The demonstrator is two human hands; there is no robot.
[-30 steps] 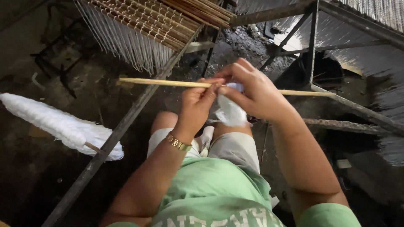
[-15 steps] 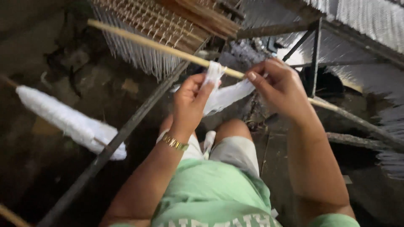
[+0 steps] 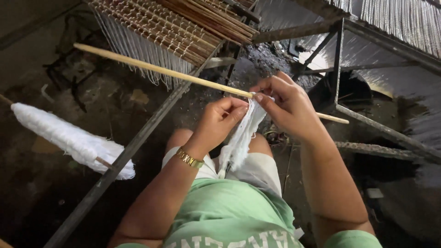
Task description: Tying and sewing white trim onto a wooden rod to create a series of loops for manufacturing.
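the right hand [image 3: 289, 108] pinches the long wooden stick [image 3: 161, 70] level above the lap, so the left hand [image 3: 220, 121], fingers closed, can grip the white thread bundle [image 3: 241, 138] hanging from that stick.

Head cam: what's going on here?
A seated person works white thread onto a long pale wooden stick held across their lap. The right hand pinches the thread against the stick; the left hand, gold bracelet at the wrist, holds the hanging bunch just below. A thread-wound spindle lies at the left, and a slatted bamboo mat on a metal frame sits ahead.
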